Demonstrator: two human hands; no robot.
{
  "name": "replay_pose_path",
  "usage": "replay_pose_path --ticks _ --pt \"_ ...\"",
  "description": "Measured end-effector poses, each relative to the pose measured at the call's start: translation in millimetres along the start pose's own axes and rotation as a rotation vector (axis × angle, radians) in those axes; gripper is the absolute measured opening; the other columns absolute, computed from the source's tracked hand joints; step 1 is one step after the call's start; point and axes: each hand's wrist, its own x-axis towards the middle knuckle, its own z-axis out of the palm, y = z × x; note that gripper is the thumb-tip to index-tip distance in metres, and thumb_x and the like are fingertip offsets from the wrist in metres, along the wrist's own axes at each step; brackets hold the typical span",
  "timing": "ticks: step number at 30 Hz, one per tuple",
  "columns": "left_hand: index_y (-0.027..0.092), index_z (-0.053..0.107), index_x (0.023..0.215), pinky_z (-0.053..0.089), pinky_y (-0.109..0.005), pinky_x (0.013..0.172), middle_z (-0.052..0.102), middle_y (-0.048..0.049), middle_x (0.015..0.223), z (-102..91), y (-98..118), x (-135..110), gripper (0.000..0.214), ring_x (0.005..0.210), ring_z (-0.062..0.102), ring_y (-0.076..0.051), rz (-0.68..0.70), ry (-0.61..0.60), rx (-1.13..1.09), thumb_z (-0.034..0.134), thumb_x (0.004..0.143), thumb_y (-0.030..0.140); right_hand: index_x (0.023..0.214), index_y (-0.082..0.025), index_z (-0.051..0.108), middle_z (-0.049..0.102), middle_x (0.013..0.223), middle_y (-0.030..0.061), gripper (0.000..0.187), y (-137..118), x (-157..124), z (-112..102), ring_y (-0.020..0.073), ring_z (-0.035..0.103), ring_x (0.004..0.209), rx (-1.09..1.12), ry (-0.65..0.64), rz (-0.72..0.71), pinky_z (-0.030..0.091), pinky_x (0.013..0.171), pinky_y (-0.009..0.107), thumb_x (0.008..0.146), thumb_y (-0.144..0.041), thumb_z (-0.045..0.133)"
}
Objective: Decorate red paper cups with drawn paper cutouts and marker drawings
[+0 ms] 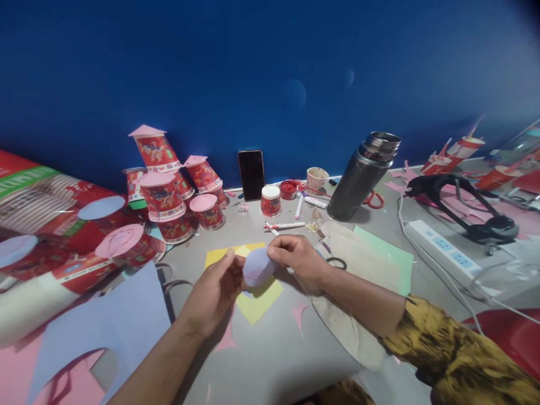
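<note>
A round piece of lilac paper (pixel 258 266) is held up between my two hands, over the middle of the table. My left hand (pixel 217 289) pinches its left edge with thumb and fingers. At its upper right edge, my right hand (pixel 297 260) grips it between thumb and forefinger. Beneath the hands lie yellow paper sheets (pixel 259 304) and pink paper scraps (pixel 300 319). An upright red paper cup (pixel 270 201) with a white top stands beyond the hands, near several markers (pixel 298 207).
Stacked red paper cups (pixel 162 197) with pink paper tops rise at left. A phone (pixel 251 174) leans on the blue wall. To the right are a dark flask (pixel 363 177), cream cloth (pixel 354 264), power strip (pixel 447 247) and black headset (pixel 464 208). Cut lilac paper (pixel 109 320) lies front left.
</note>
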Motion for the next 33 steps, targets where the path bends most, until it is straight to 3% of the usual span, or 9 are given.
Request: replay_pose_path --ticks 3,7,11,14,19,24,29,33 --pt "0.016 0.070 0.065 0.046 -0.026 0.061 0.061 -0.0020 0.060 -3.4 2 2 0.045 0.062 0.055 -0.015 0.001 0.014 0.021 0.088 0.071 0.057 0.071 -0.018 0.067 0.054 0.063 -0.0046 0.043 0 2 0 0.0107 0.046 0.060 0.012 0.009 -0.069 0.040 0.057 0.025 0.067 -0.052 0.094" --pt "0.017 0.064 0.061 0.045 -0.025 0.062 0.058 -0.0001 0.061 -3.9 3 2 0.045 0.062 0.052 -0.013 -0.003 -0.029 0.057 0.090 0.071 0.052 0.079 -0.017 0.070 0.056 0.063 -0.0057 0.043 4 3 -1 0.0085 0.044 0.056 0.013 -0.022 -0.046 0.038 0.053 0.023 0.066 -0.049 0.095" --pt "0.017 0.068 0.066 0.041 -0.024 0.061 0.057 0.0009 0.062 -4.0 0 -1 0.043 0.062 0.048 -0.012 0.065 0.001 0.125 0.090 0.071 0.054 0.081 -0.019 0.066 0.056 0.060 -0.0073 0.039 10 4 -1 0.0069 0.043 0.046 -0.037 0.031 -0.034 0.033 0.042 0.021 0.072 -0.048 0.090" --pt "0.018 0.072 0.074 0.041 -0.024 0.065 0.061 0.0011 0.067 -6.8 -1 -1 0.035 0.065 0.050 -0.012 0.102 0.037 0.207 0.091 0.071 0.047 0.081 -0.019 0.065 0.058 0.059 -0.0073 0.036 14 6 -2 0.0074 0.047 0.042 -0.096 0.074 -0.031 0.036 0.038 0.020 0.074 -0.046 0.086" --pt "0.019 0.073 0.074 0.046 -0.028 0.070 0.069 -0.0023 0.074 -13.4 7 0 0.028 0.071 0.059 -0.016 0.181 0.110 0.460 0.085 0.072 0.043 0.080 -0.019 0.062 0.063 0.053 -0.0063 0.029 13 7 -2 0.0101 0.055 0.038 -0.246 -0.001 0.085 0.044 0.035 0.019 0.080 -0.042 0.081" --pt "0.021 0.071 0.076 0.045 -0.028 0.064 0.069 -0.0002 0.072 -18.9 16 1 0.021 0.066 0.061 -0.017 0.340 0.178 0.818 0.074 0.077 0.043 0.077 -0.019 0.060 0.069 0.054 -0.0031 0.021 11 4 -3 0.0091 0.058 0.040 -0.456 -0.096 0.228 0.046 0.038 0.017 0.092 -0.028 0.072" --pt "0.023 0.072 0.078 0.048 -0.028 0.071 0.076 -0.0007 0.083 -18.8 20 0 0.020 0.076 0.067 -0.019 0.467 0.128 1.105 0.063 0.082 0.040 0.071 -0.020 0.060 0.066 0.051 -0.0051 0.026 10 2 -3 0.0079 0.055 0.038 -0.693 -0.097 0.255 0.044 0.039 0.017 0.096 -0.024 0.067" --pt "0.023 0.073 0.083 0.048 -0.027 0.071 0.076 0.0000 0.084 -19.0 21 0 0.021 0.078 0.068 -0.019 0.465 0.111 1.175 0.058 0.085 0.039 0.071 -0.019 0.060 0.065 0.050 -0.0048 0.027 7 2 -1 0.0080 0.057 0.040 -0.703 -0.101 0.255 0.044 0.039 0.016 0.097 -0.022 0.065"
